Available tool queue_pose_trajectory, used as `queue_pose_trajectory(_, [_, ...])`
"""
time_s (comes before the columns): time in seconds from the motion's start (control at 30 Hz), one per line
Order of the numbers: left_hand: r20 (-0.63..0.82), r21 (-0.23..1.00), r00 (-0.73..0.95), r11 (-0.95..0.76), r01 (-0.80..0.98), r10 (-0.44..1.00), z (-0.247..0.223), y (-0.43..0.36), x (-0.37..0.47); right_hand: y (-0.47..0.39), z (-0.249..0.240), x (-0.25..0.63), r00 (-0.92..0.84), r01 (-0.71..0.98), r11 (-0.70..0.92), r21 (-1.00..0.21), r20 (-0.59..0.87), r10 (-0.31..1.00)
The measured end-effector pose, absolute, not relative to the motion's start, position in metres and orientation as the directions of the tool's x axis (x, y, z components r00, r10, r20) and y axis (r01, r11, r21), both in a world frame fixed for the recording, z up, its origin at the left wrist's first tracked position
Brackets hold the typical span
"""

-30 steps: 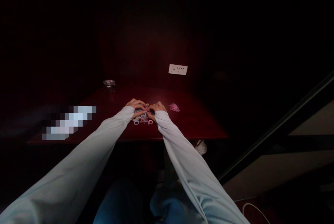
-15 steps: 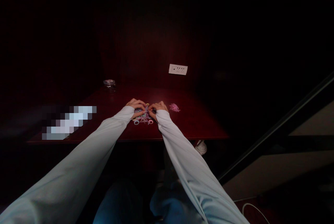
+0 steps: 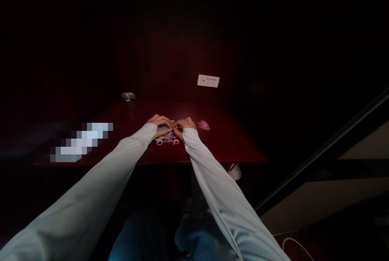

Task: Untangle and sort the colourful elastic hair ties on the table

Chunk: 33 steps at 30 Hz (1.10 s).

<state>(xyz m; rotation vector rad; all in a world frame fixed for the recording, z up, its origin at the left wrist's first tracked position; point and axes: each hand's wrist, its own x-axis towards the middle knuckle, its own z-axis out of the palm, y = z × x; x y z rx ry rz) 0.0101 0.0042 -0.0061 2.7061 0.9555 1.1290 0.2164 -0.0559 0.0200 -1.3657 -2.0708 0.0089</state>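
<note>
Your L hand (image 3: 158, 121) & R hand (image 3: 186, 123): fingers part-curled over mixed hair-tie pile (image 3: 168, 139) btwn, hold unclear; pink pile (image 3: 204, 125), just R of R hand, may scatter if knuckles swing out.

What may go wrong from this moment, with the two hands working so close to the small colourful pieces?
The right hand is beside the small pile of thin pink pieces; a sideways move might scatter it.

Both the left hand and right hand crowd the mixed pile of pastel rings and strands, so fingers might drag extra pieces across the dark red table.
</note>
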Motion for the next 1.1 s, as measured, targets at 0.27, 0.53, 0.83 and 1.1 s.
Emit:
queue_pose_trajectory(0.27, [0.665, 0.252, 0.508, -0.805, 0.537, 0.547, -0.011, 0.013, 0.012, -0.053, 0.017, 0.216, -0.264, 0.81, 0.478, -0.34, 0.517, 0.814])
queue_pose_trajectory(0.53, [0.676, 0.271, 0.481, -0.795, 0.543, 0.559, -0.015, 0.019, 0.013, -0.047, 0.011, 0.219, -0.233, 0.821, 0.449, -0.354, 0.51, 0.828])
queue_pose_trajectory(0.83, [0.64, 0.268, 0.503, -0.782, 0.563, 0.581, -0.008, 0.012, 0.01, -0.05, 0.015, 0.218, -0.248, 0.808, 0.454, -0.376, 0.482, 0.84])
queue_pose_trajectory(1.1, [0.658, 0.266, 0.493, -0.788, 0.556, 0.57, -0.009, 0.011, 0.011, -0.046, 0.01, 0.218, -0.215, 0.831, 0.428, -0.355, 0.505, 0.836])
